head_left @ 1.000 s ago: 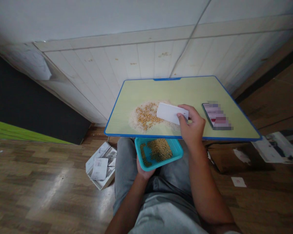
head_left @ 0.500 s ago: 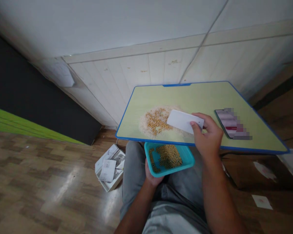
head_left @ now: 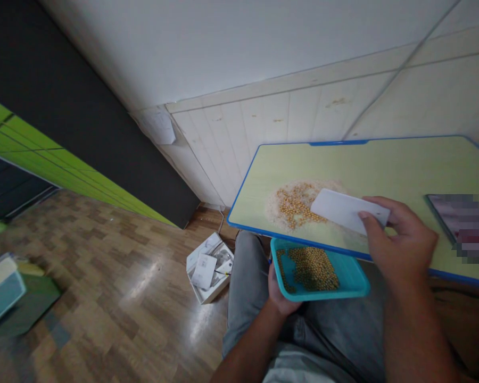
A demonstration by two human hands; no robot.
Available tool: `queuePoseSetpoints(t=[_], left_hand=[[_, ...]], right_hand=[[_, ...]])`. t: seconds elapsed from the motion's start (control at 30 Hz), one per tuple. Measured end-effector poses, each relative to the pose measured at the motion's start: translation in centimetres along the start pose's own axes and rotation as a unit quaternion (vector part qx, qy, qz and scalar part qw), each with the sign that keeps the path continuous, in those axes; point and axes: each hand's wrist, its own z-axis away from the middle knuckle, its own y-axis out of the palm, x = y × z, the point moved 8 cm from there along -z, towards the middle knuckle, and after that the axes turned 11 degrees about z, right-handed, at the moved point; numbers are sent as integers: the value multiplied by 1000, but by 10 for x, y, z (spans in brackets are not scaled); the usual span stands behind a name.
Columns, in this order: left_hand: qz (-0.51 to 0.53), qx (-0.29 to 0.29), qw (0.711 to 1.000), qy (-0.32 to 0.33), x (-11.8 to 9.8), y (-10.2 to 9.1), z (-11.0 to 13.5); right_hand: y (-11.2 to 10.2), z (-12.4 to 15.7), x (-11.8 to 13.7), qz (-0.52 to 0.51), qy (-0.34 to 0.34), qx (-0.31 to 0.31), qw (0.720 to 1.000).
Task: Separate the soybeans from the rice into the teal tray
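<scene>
Pinched by one end, a flat white card (head_left: 339,208) is in my right hand (head_left: 403,239). Its far end reaches over a spread of golden beads (head_left: 295,205), which look like soybeans or small balls, mixed with pale grains (head_left: 273,213) on the yellow-green folding table (head_left: 407,165). My left hand (head_left: 281,298) grips the left side of a turquoise plastic tray (head_left: 353,274) below the table's front edge, above my lap. More of the golden beads (head_left: 313,268) lie in it. Most of the left fingers are hidden under the tray.
A phone (head_left: 459,218), partly blurred, lies on the table's right side. On the wooden floor to the left stands an open white box (head_left: 209,268) with papers and small items. Behind the table is a white panelled wall (head_left: 243,125); a greenish box (head_left: 27,298) sits far left.
My view has swung left, so the table, tray and hands appear further right. The white card is still in my right hand, the tray still in my left.
</scene>
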Motion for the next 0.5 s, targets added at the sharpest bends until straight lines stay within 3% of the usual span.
queuePoseSetpoints(t=[0.5], left_hand=[[-18,-6,1000,-4,-2,-22,5]], right_hand=[[-9,16,-10,-35,20,-9,999]])
